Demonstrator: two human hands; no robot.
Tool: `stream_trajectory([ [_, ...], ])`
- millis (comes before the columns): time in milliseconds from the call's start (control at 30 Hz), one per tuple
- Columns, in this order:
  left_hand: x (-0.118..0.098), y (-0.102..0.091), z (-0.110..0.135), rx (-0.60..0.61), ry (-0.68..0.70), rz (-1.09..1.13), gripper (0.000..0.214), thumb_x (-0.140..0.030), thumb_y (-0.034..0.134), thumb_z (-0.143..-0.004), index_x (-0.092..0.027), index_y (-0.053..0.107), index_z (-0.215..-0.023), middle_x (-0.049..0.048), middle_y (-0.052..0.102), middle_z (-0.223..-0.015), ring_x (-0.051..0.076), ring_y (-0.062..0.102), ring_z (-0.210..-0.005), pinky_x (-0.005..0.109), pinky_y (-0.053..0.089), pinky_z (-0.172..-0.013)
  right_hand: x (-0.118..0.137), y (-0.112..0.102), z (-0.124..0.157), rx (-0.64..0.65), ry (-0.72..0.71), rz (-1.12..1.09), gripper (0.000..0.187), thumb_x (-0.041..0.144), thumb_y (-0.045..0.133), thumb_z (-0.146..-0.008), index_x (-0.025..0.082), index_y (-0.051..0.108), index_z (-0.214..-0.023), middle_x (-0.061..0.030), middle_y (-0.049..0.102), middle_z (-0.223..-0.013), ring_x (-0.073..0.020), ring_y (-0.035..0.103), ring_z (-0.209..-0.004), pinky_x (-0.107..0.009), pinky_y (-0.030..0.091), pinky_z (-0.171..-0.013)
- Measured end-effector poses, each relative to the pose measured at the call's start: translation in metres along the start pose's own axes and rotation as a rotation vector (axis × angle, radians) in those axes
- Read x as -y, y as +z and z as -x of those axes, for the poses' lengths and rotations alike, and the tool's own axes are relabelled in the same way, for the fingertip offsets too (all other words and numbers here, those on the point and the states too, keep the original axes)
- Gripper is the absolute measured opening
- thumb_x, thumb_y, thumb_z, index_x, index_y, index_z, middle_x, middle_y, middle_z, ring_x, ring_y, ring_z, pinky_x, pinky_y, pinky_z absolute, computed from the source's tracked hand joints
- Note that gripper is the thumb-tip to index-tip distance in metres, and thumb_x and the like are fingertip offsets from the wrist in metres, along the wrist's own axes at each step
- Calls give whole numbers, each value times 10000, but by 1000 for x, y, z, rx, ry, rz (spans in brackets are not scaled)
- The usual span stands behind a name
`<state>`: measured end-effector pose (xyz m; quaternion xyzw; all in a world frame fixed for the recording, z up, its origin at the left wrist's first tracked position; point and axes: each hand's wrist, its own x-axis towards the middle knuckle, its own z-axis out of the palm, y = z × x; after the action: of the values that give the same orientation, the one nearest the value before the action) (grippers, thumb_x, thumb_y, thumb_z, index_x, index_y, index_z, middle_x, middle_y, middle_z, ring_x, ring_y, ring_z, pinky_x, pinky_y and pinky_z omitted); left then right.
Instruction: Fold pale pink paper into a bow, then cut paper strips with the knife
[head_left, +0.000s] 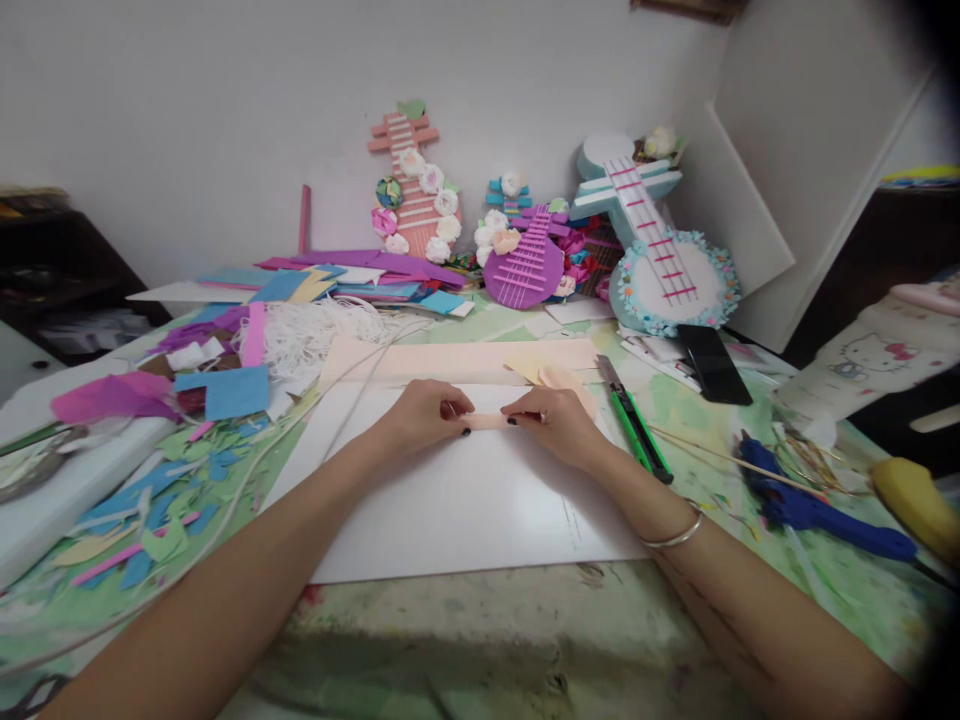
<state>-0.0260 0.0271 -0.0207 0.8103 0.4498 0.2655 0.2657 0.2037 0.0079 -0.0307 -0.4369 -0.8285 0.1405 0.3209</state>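
Note:
Between my two hands is a small peach paper strip (488,422), pinched at its ends just above a white board (450,520). My left hand (426,415) grips the left end with thumb and fingers closed. At the right end, my right hand (553,420) pinches it the same way. Behind my hands lies a long peach paper sheet (420,362), with pale yellow and peach paper pieces (529,368) near its right part. A green utility knife (636,425) rests right of my right hand, its blade end pointing away from me.
Paper scraps (165,520) and a white cord (262,470) spread at the left. A blue glue gun (825,515), a phone (714,365) and a Hello Kitty cup (862,350) stand or lie at the right. Decorated lute-shaped crafts (525,265) lean along the wall.

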Motion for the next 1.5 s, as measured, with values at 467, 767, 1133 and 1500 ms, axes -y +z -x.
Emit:
stream_trajectory([
  [467, 1, 3, 0, 1, 3, 7, 151, -239, 685, -653, -211, 737, -792, -1, 692, -711, 126, 590, -637, 230, 441, -599, 2, 0, -1, 53, -116, 55, 296, 87, 513, -820, 224, 769, -878, -53, 742, -816, -193, 638, -782, -297, 478, -718],
  [767, -8, 13, 3, 32, 38, 82, 175, -371, 678, -724, -229, 757, -789, 10, 696, -721, 118, 559, -608, 219, 427, -574, 8, 3, 2, 103, -181, 17, 322, 113, 458, -865, 226, 752, -932, -47, 729, -836, -184, 613, -808, -302, 467, -730],
  [1133, -9, 6, 1, -63, -129, 226, 205, -352, 693, -679, -193, 770, -783, 32, 715, -726, 93, 522, -506, 201, 366, -447, -28, -36, -6, -198, 400, 560, 376, 370, 571, -831, 111, 633, -1096, -190, 654, -1111, -346, 528, -1063, -436, 382, -858],
  [1500, -11, 8, 0, -220, -197, 312, 386, -327, 669, -679, -160, 663, -1026, -7, 610, -654, 84, 496, -501, 187, 350, -438, -36, -37, -6, -124, 603, 597, 128, 225, 546, -792, 154, 630, -857, -124, 691, -802, -253, 630, -774, -299, 380, -639],
])
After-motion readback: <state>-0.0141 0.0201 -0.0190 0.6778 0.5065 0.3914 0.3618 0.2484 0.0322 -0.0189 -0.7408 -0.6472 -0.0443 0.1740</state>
